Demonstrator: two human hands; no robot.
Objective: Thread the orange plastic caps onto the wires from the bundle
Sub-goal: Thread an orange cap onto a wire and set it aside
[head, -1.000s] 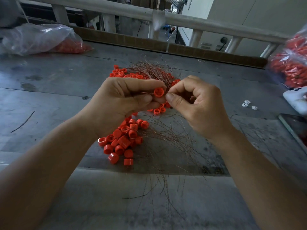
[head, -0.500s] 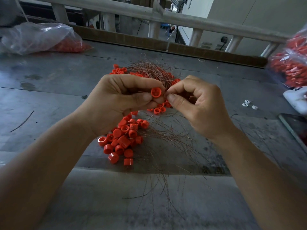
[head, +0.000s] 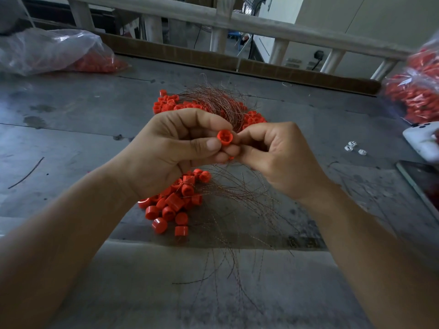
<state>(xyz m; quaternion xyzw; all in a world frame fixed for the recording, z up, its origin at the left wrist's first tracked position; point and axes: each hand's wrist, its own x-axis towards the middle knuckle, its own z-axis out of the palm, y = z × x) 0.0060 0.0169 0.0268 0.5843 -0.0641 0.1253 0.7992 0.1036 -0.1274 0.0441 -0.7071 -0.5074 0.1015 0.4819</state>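
Observation:
My left hand (head: pixel 171 148) pinches one orange cap (head: pixel 224 138) between thumb and forefinger, its open side turned toward me. My right hand (head: pixel 273 153) is closed right beside the cap, fingertips pressed together on a thin wire that I can barely see. A bundle of thin copper-coloured wires (head: pixel 237 200) spreads over the grey table under my hands and rises behind them. Loose orange caps (head: pixel 173 205) lie in a pile below my left hand, and more caps (head: pixel 166 103) lie behind the hands.
A clear bag with orange caps (head: pixel 54 53) lies at the back left, another full bag (head: pixel 415 91) at the right edge. A white device (head: pixel 422 143), a dark phone (head: pixel 422 181) and small white bits (head: pixel 354 148) sit at the right. A railing (head: pixel 213 17) runs along the back.
The cap has turned in my left fingers so its open side faces me more, and my right fingertips have closed in against it. Both hands stay in the same place.

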